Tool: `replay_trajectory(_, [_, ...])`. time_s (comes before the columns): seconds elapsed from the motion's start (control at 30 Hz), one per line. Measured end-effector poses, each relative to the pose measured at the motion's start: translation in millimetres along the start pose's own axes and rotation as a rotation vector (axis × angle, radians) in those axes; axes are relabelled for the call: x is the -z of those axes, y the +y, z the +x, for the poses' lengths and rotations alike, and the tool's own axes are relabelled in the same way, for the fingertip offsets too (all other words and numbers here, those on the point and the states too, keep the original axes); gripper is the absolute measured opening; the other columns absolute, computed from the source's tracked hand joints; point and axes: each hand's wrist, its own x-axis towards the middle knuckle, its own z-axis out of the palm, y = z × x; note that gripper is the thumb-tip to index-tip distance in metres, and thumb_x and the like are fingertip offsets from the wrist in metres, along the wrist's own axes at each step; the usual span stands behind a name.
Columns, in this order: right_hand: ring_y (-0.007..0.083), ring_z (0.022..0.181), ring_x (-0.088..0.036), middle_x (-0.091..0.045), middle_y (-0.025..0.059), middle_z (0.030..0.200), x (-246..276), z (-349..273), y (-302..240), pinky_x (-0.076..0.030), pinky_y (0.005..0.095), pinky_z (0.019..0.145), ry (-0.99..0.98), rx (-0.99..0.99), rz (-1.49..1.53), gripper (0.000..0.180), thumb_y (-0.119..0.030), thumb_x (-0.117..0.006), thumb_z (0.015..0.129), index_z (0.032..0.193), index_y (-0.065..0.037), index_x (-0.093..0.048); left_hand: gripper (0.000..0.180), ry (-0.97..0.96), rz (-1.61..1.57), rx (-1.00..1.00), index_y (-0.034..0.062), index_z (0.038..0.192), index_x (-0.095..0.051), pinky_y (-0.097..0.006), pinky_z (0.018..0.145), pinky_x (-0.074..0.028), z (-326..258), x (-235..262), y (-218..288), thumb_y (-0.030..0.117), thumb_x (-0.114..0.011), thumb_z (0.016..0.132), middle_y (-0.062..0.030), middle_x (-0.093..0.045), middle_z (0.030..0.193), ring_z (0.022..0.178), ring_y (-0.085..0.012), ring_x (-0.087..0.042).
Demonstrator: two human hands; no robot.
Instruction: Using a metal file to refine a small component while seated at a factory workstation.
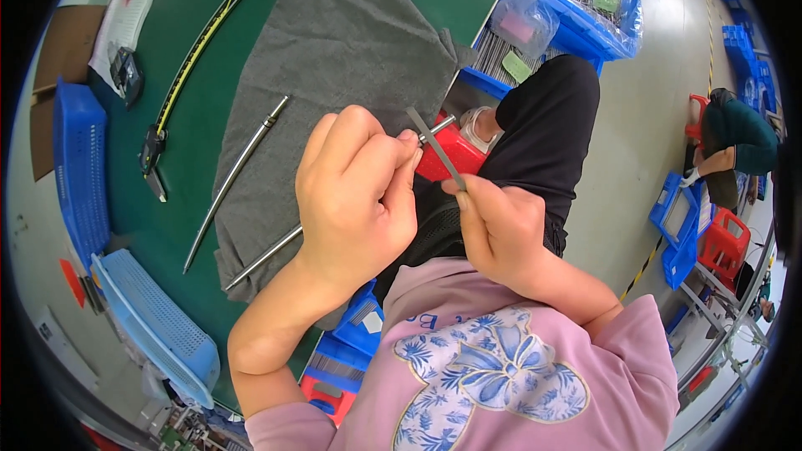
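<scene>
My left hand [355, 188] is closed round a slim shiny metal rod [266, 256], raised over the table's near edge. The rod's short end sticks out past my fingertips, while its long tapered part emerges on the other side; the middle is hidden by the hand. In my right hand [505, 221], a narrow flat grey metal strip [439, 153] is pinched between thumb and fingers. That strip lies across the rod's short end; whether they touch I cannot tell. A second metal rod [236, 182], with a stepped end and a pointed tip, lies on the grey cloth [334, 33].
The green table [188, 0] bears a digital caliper [200, 58] and blue baskets [159, 317] at its left. Blue bins [576, 33] of metal parts stand by my knee, above a red stool [447, 159]. Another person [739, 138] sits far right near blue crates [681, 217].
</scene>
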Motion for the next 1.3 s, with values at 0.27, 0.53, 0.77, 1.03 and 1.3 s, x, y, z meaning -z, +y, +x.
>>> replay_trajectory(0.27, [0.0241, 0.04, -0.05, -0.051, 0.0061, 0.052, -18.1, 1.0, 4.5, -0.038, 0.034, 0.04, 0.14, 0.03, -0.018, 0.018, -0.007, -0.066, 0.079, 0.097, -0.003, -0.063, 0.016, -0.004, -0.009, 0.012, 0.0015, 0.072, -0.057, -0.035, 0.053, -0.037, 0.2, 0.6, -0.2, -0.007, -0.07, 0.069, -0.0078, -0.047, 0.07, 0.062, -0.0253, -0.047])
replay_trajectory(0.53, [0.0202, 0.04, -0.051, -0.052, 0.0057, 0.052, -19.4, 7.3, 11.1, -0.038, 0.0316, 0.041, 0.15, 0.135, -0.081, 0.022, -0.005, -0.067, 0.077, 0.098, 0.0, -0.064, 0.017, -0.024, 0.005, 0.011, 0.0013, 0.07, -0.056, -0.036, 0.053, -0.038, 0.3, 2.1, 0.2, -0.007, -0.069, 0.068, -0.0079, -0.046, 0.071, 0.062, -0.0254, -0.047])
replay_trajectory(0.77, [0.0201, 0.039, -0.049, -0.051, 0.0046, 0.053, -27.6, 19.3, 11.7, -0.037, 0.0312, 0.041, 0.241, 0.171, -0.042, 0.02, -0.005, -0.068, 0.077, 0.095, 0.001, -0.063, 0.017, -0.019, 0.018, -0.005, 0.0014, 0.07, -0.055, -0.036, 0.053, -0.038, 1.5, 3.2, 0.2, -0.007, -0.07, 0.068, -0.0078, -0.046, 0.071, 0.062, -0.0255, -0.047])
replay_trajectory(1.03, [0.0195, 0.04, -0.052, -0.057, 0.0059, 0.056, -22.7, 24.6, 6.6, -0.039, 0.0311, 0.041, 0.211, 0.174, -0.048, 0.021, -0.004, -0.069, 0.076, 0.095, 0.002, -0.063, 0.018, -0.025, 0.019, 0.003, 0.0018, 0.07, -0.055, -0.036, 0.052, -0.038, 1.1, 3.8, 1.8, -0.007, -0.07, 0.068, -0.008, -0.046, 0.071, 0.062, -0.0257, -0.047])
replay_trajectory(1.3, [0.0211, 0.041, -0.047, -0.062, 0.0079, 0.066, -24.2, 20.8, 11.6, -0.038, 0.0312, 0.042, 0.189, 0.195, -0.03, 0.023, 0.006, -0.062, 0.077, 0.099, 0.004, -0.063, 0.017, -0.028, 0.014, -0.008, 0.0016, 0.071, -0.055, -0.036, 0.052, -0.037, 1.8, 2.4, -0.8, -0.007, -0.07, 0.068, -0.008, -0.045, 0.071, 0.062, -0.0259, -0.047])
